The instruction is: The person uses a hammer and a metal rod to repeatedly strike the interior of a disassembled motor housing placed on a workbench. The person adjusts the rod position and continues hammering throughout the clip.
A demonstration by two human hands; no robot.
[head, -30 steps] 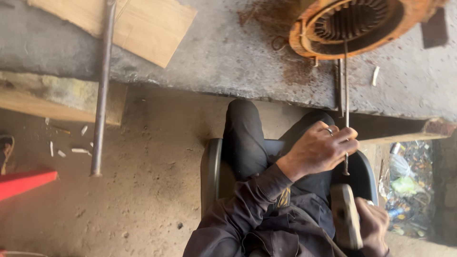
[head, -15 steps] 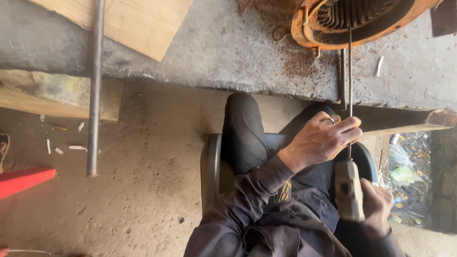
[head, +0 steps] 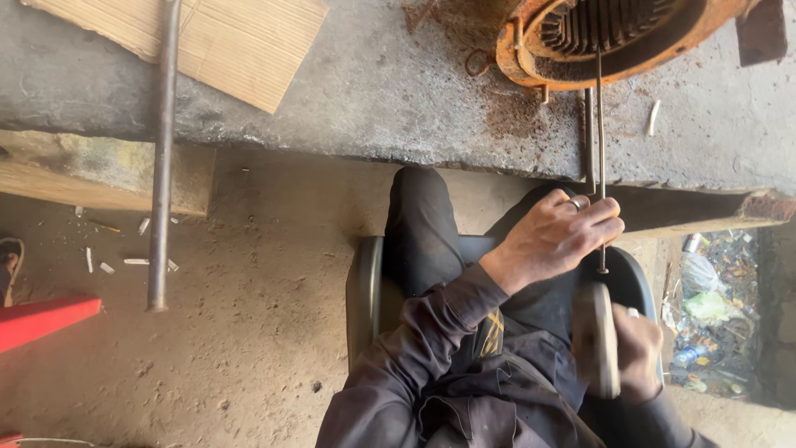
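Observation:
My left hand (head: 554, 236) is closed around a thin metal rod (head: 600, 124). The rod runs from just below my fingers up into a rusty round motor housing (head: 531, 50) with ribbed slots inside, which lies on a concrete slab (head: 373, 91). My right hand (head: 640, 348) grips a hammer-like tool (head: 595, 336), blurred, just under the rod's lower end. I sit on a dark plastic chair (head: 365, 299), knees toward the slab.
A long rusty pipe (head: 162, 158) leans off the slab beside a cardboard sheet (head: 224, 46). A wooden plank (head: 99, 178) lies under the slab's edge, a red object (head: 41, 319) at left. Litter (head: 705, 307) fills a gap at right. The floor is dirt.
My right hand has brought the hammer-like tool up toward the rod's lower end. My left hand keeps its hold on the rod. The view has shifted slightly.

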